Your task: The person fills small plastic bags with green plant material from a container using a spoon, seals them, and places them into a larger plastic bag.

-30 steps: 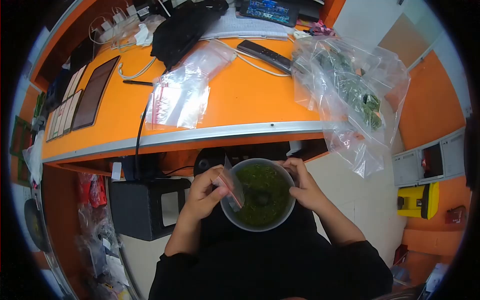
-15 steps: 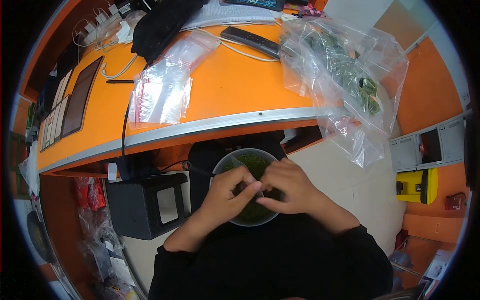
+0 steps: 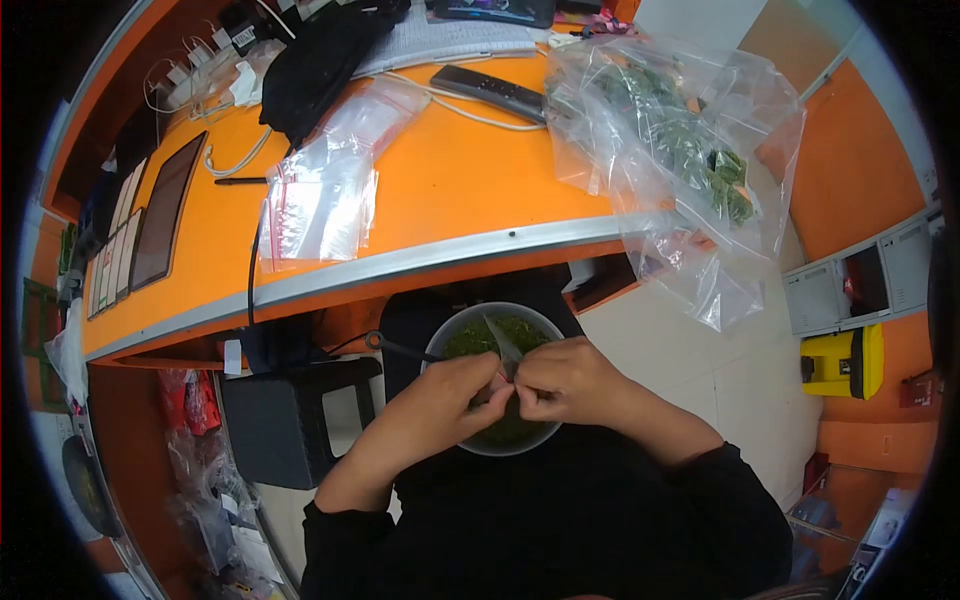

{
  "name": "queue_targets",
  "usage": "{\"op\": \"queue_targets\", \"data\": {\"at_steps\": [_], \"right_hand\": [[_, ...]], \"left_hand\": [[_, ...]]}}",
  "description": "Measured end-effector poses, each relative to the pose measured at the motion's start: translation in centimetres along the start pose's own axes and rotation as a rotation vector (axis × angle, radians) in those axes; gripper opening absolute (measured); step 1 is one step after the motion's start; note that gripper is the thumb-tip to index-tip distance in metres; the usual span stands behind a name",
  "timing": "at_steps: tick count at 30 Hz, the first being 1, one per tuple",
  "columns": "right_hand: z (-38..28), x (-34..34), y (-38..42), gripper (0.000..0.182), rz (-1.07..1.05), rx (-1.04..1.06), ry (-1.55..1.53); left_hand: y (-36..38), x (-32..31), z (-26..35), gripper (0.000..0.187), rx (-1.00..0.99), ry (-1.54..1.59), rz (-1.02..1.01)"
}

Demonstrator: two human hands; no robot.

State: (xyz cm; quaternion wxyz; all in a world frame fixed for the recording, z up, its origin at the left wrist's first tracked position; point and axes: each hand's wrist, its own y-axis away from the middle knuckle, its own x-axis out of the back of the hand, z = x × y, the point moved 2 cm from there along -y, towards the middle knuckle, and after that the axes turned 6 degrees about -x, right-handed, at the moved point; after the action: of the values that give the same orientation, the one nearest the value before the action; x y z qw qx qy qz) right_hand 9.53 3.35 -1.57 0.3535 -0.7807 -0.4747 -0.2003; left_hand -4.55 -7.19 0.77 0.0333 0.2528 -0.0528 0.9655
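Note:
Over a grey bowl (image 3: 440,332) of chopped green leaves (image 3: 470,335), both hands pinch a small clear zip bag (image 3: 505,342). My left hand (image 3: 455,395) has thumb and forefinger closed at the bag's red-lined edge. My right hand (image 3: 570,382) grips the same edge from the other side, fingertips right against the left ones. The rest of the bag slants away over the leaves. A dark handle with a ring end (image 3: 385,344) juts out past the bowl's left rim.
On the orange table (image 3: 460,170) lie a stack of clear zip bags (image 3: 325,205), a remote control (image 3: 490,92) and a tablet (image 3: 168,215). A large plastic bag of leaves (image 3: 690,150) hangs over its right edge. A black stool (image 3: 270,425) stands at the left.
My hands have drawn together at the bag's edge, the right fingers closing into a pinch. More of the bag shows beyond them. The camera view has shifted slightly.

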Motion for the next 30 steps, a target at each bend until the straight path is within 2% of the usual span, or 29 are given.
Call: {"op": "queue_targets", "data": {"at_steps": [1,5,7,8,9,10,11,12,13,14,17,18,19,20,22,24,26,28,30], "right_hand": [[0.0,-0.2,0.1,0.014,-0.007,-0.012,-0.008],[0.4,0.6,0.3,0.017,0.319,-0.046,0.137],[0.1,0.7,0.4,0.014,0.254,-0.042,0.095],[-0.2,0.8,0.5,0.014,0.252,-0.048,0.092],[-0.1,1.1,0.6,0.011,0.215,-0.196,0.010],[-0.1,1.3,0.6,0.009,0.177,-0.341,-0.069],[-0.4,1.5,0.5,0.009,0.176,-0.344,-0.068],[-0.5,1.5,0.5,0.009,0.134,-0.425,-0.244],[-0.5,1.4,0.5,0.010,0.089,-0.504,-0.422],[-0.6,1.5,0.6,0.010,0.086,-0.504,-0.424],[-0.8,1.9,0.4,0.012,0.050,-0.474,-0.320],[-1.1,2.3,-0.1,0.013,0.152,-0.300,-0.287],[-1.4,2.8,-0.5,0.015,0.251,-0.125,-0.253],[-1.3,3.2,-0.6,0.015,0.247,-0.126,-0.258],[-1.8,3.4,-0.5,0.018,-0.082,0.206,0.156],[-1.5,3.2,-0.7,0.018,-0.112,0.267,0.126],[-1.4,2.8,-0.9,0.018,-0.142,0.329,0.099],[-1.0,2.3,-0.9,0.017,-0.142,0.278,-0.091],[-0.5,1.6,-0.6,0.019,-0.129,0.264,-0.120]], "left_hand": [[0.1,-0.2,0.1,0.015,0.014,-0.037,0.043],[0.3,-0.1,0.1,0.015,0.056,-0.188,0.141],[0.0,0.3,0.4,0.017,0.048,-0.166,0.159],[-0.1,0.3,0.7,0.026,0.023,-0.234,0.153],[-0.4,0.3,1.1,0.026,0.025,-0.231,0.151],[-0.8,0.4,2.0,0.040,-0.189,-0.358,0.271],[-1.0,0.4,2.7,0.054,-0.405,-0.483,0.390],[-1.1,0.1,2.4,0.054,-0.403,-0.481,0.389],[-1.2,-0.4,1.7,0.066,-0.353,-0.508,0.336],[-1.3,-0.8,1.1,0.079,-0.303,-0.536,0.284],[-0.9,-0.6,-0.3,0.079,-0.234,-0.459,0.260],[-0.8,-0.5,-0.4,0.079,-0.228,-0.459,0.261],[-0.7,-0.5,-0.7,0.079,-0.167,-0.308,0.209],[-0.6,-0.5,-0.9,0.079,-0.105,-0.156,0.159],[-0.3,-0.6,-1.1,0.077,-0.115,-0.041,0.144],[-0.1,-0.7,-1.4,0.075,-0.128,0.074,0.128],[0.0,-0.8,-2.1,0.071,-0.027,0.140,-0.021],[0.3,-0.7,-2.0,0.070,-0.051,0.093,0.007],[0.4,-0.4,-1.9,0.069,-0.074,0.046,0.036]]}}
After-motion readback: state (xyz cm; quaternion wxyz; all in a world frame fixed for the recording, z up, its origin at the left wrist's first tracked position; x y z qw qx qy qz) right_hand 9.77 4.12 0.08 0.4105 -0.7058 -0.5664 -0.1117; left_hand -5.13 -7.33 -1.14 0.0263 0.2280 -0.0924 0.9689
